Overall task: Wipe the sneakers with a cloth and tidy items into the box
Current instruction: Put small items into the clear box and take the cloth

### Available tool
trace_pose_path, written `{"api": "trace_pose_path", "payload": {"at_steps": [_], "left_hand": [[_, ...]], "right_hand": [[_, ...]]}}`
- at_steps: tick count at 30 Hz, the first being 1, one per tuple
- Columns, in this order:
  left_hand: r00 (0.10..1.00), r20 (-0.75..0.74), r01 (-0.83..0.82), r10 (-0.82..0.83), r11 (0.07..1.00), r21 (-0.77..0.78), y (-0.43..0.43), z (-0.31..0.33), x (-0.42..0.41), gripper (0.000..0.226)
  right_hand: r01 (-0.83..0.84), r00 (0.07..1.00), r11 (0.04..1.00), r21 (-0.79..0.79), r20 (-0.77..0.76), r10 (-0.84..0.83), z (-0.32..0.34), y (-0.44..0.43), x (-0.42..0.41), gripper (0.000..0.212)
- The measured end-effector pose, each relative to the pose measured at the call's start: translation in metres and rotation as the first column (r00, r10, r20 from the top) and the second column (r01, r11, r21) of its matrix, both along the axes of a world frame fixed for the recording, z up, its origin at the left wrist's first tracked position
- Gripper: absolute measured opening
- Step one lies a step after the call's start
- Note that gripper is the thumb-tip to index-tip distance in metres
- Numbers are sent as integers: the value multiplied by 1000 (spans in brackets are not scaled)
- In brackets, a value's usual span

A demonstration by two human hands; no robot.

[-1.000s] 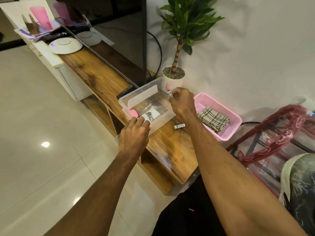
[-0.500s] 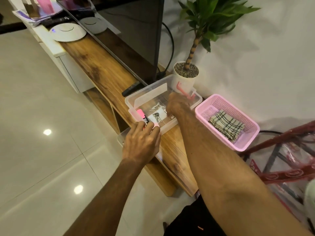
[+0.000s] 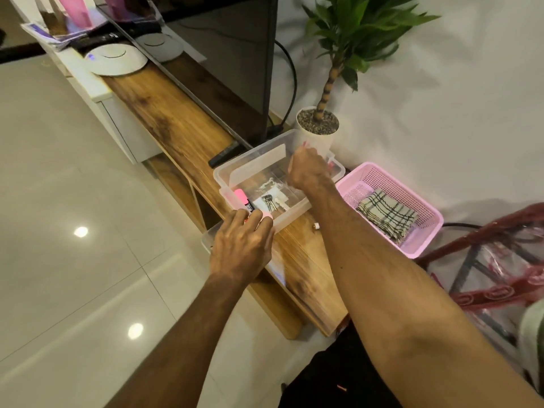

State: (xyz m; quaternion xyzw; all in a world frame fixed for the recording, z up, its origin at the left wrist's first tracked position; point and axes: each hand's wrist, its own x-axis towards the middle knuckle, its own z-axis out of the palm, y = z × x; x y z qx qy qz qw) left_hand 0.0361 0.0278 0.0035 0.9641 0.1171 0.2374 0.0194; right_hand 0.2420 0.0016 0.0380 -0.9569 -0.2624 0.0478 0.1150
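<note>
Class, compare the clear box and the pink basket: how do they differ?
The clear box has see-through solid walls; the pink basket is mesh. The clear box holds keys and a pink marker; the pink basket holds a folded checked cloth. The left hand and right hand are at the clear box, neither at the pink basket. Both are rectangular, open-topped, on the wooden shelf.
</note>
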Motion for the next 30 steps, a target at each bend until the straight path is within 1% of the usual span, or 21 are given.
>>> {"api": "trace_pose_path", "payload": {"at_steps": [1,3,6,9,11,12,14,16,17,18,20,23,25,30], "left_hand": [[1000,-12,-3,3,1000,-7,-1,1,0,27],[999,-38,-22,21,1000,-18,-3,4,-1,27],[996,-81,-52,50,998,-30,-8,10,-1,27],[989,-128,-85,79,996,-40,-10,14,-2,26],[980,-172,-113,101,991,-65,-13,18,-3,26],[977,-186,-126,108,988,-88,-14,19,-3,28],[970,-216,-142,116,983,-113,-14,21,-2,32],[965,-229,-150,124,984,-98,-15,22,-2,34],[964,-231,-155,129,983,-95,-15,23,-1,34],[962,-237,-160,134,982,-95,-15,24,-1,34],[957,-254,-165,136,982,-96,-15,25,-1,35],[951,-276,-172,137,979,-106,-15,26,-1,35],[948,-285,-175,139,979,-105,-15,27,-1,35],[940,-315,-176,135,979,-105,-16,28,0,38]], "right_hand": [[13,1000,999,36,-14,-13,5,-4,0,28],[44,998,988,151,34,-50,13,-16,-2,25],[59,989,941,332,112,-101,22,-42,-8,15],[78,980,917,391,138,-143,19,-72,-18,11],[113,979,913,393,113,-170,12,-93,-26,12],[130,981,920,369,85,-173,8,-101,-30,13],[121,992,962,247,-1,-124,-4,-113,-34,14],[88,991,988,125,-114,-73,-17,-120,-32,12],[87,983,992,92,-167,-71,-23,-122,-31,13],[98,973,991,94,-217,-76,-28,-123,-30,18],[88,971,988,129,-231,-57,-42,-124,-25,22],[65,974,995,70,-219,-48,-61,-125,-22,22],[82,967,994,78,-247,-61,-67,-124,-22,21],[76,973,995,56,-221,-62,-73,-129,-25,22]]}}
